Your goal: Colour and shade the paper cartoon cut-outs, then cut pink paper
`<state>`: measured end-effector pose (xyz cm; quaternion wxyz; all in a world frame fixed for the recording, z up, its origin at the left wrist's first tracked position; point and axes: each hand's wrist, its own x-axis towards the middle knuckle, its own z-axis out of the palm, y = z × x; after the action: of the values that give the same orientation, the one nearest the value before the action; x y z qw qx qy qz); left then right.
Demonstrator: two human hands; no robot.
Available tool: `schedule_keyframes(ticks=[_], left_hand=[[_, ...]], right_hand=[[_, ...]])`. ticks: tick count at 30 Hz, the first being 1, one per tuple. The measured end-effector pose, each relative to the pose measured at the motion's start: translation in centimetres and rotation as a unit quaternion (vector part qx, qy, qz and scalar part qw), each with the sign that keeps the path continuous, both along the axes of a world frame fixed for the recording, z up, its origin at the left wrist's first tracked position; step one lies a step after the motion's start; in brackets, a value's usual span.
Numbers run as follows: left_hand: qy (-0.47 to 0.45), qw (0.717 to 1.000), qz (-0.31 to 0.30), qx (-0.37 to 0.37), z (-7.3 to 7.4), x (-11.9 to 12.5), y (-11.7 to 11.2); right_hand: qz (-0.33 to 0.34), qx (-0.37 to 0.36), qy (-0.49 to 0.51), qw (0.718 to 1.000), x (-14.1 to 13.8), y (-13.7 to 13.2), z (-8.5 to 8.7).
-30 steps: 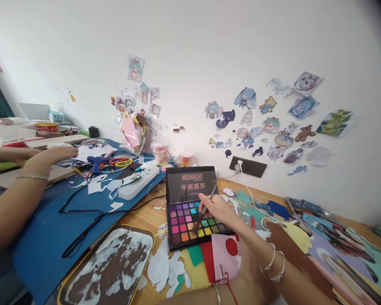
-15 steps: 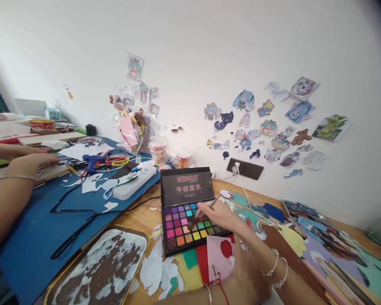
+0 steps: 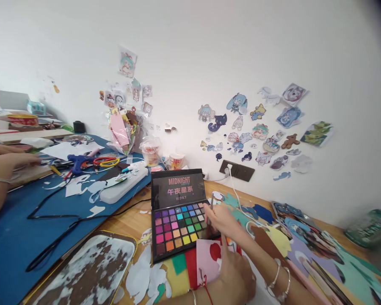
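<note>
An open eyeshadow palette with many coloured pans stands on the wooden table, its black lid upright. My right hand is at the palette's right edge, closed on a thin makeup brush whose tip points down at the right-hand pans. My left hand lies low in the centre with fingers stretched out, resting on a pink felt piece with a red shape on it. Both my wrists wear bracelets.
Another person's hands work at the left on a blue mat. A glue gun, scissors, a white case, a black cable and a stained tray lie around. Felt cut-outs cover the right side.
My right hand moved the brush from the lower orange-yellow pans to the palette's right edge. The other person's hand drew back to the left. The view shifted rightward.
</note>
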<state>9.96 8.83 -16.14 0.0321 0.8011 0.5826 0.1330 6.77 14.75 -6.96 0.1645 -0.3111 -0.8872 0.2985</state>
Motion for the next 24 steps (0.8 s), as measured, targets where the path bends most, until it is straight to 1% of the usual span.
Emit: schedule_keyframes(ticks=[2, 4, 6, 9, 11, 13, 15, 17, 20, 22, 24], left_hand=[[0.019, 0.999, 0.022, -0.026, -0.2, 0.3, -0.1], [0.042, 0.998, 0.03, -0.043, -0.1, 0.5, -0.1], [0.07, 0.995, 0.03, -0.061, 0.2, 0.5, -0.2], [0.098, 0.99, 0.032, -0.093, 1.1, 0.5, -0.4], [0.111, 0.987, 0.037, -0.106, 1.6, 0.6, -0.4], [0.124, 0.985, 0.043, -0.112, 1.6, 0.7, -0.3], [0.113, 0.988, 0.051, -0.088, 1.0, 0.8, 0.0], [0.082, 0.994, 0.056, -0.047, 0.0, 0.7, 0.5], [0.051, 0.997, 0.055, 0.001, -1.3, 0.4, 0.9], [0.043, 0.998, 0.045, 0.022, -1.6, 0.3, 0.8], [0.036, 0.998, 0.028, 0.044, -1.4, 0.3, 0.4]], right_hand=[[-0.017, 0.005, -0.006, 1.0, 0.4, 1.0, 0.5], [-0.013, -0.002, 0.001, 1.0, 0.7, 1.8, 0.8], [-0.016, -0.008, -0.003, 1.0, 0.7, 2.4, 0.9], [-0.042, -0.001, 0.005, 0.999, 0.4, 3.0, 0.8], [-0.037, 0.002, 0.014, 0.999, 0.0, 3.1, 0.7], [-0.028, 0.006, 0.015, 0.999, -0.4, 3.0, 0.5], [-0.038, 0.014, 0.017, 0.999, -0.7, 2.7, 0.3], [-0.044, 0.015, 0.024, 0.999, -1.0, 2.4, 0.0], [-0.007, -0.004, 0.038, 0.999, -1.1, 1.7, -0.4], [-0.01, -0.003, 0.049, 0.999, -1.0, 1.2, -0.7], [-0.044, -0.003, 0.071, 0.997, -0.7, 0.8, -1.0]])
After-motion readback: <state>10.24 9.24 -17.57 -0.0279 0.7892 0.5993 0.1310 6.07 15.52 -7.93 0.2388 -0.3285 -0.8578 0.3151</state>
